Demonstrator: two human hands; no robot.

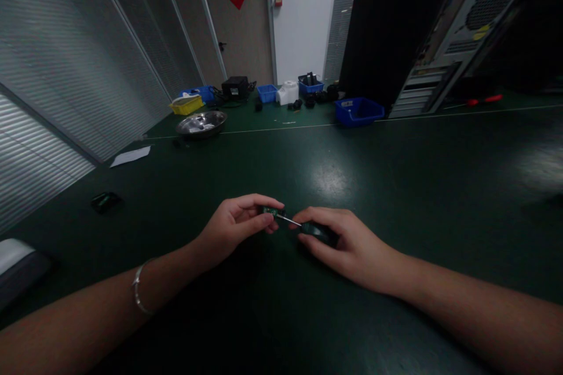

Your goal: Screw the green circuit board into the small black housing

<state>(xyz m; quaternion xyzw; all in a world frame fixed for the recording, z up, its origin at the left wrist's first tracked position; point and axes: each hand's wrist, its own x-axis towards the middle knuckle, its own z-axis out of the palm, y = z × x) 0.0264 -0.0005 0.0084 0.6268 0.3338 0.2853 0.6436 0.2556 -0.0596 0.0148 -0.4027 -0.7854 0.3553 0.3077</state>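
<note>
Between the thumb and fingers of my left hand is a small green circuit board, with a dark part at its right end. My right hand is closed around the dark handle of a screwdriver. The thin metal shaft points left, and its tip reaches the board beside my left thumb. Whether the tip sits in a screw is too small to tell. Both hands are over the dark green table, close together.
A metal bowl with pale pieces stands at the back left, near a yellow bin. Farther right are a white device, a blue bin and an open computer case. A small dark object lies left.
</note>
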